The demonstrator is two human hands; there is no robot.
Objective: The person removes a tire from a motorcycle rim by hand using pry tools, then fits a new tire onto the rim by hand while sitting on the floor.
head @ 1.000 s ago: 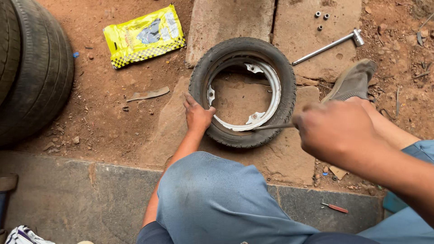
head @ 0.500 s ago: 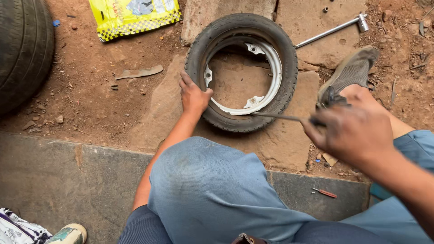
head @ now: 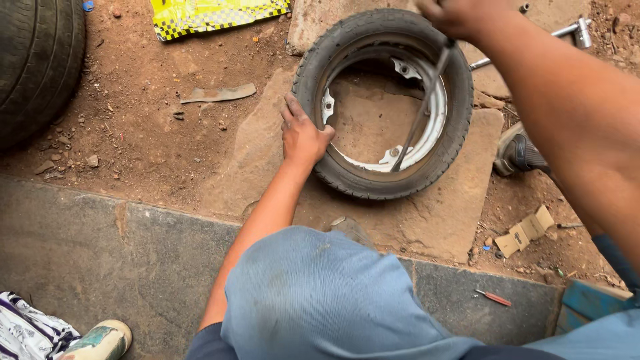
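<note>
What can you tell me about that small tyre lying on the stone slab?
The small tyre is black ribbed rubber, lying flat on a stone slab, with a silver metal rim inside. The left hand presses on its near-left edge; a thin metal bar held by the right hand reaches down to the rim.

Bare forearms, light blue trousers [head: 313, 300], grey shoe [head: 523, 155]

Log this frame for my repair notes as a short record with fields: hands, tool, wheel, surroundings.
left hand: pressed flat on the small tyre
right hand: gripping a thin metal rod
rod tip: down at the silver rim, inside the tyre
wheel: lies flat on a stone slab
nearby: large tyre, yellow bag, socket wrench, small red screwdriver
</note>
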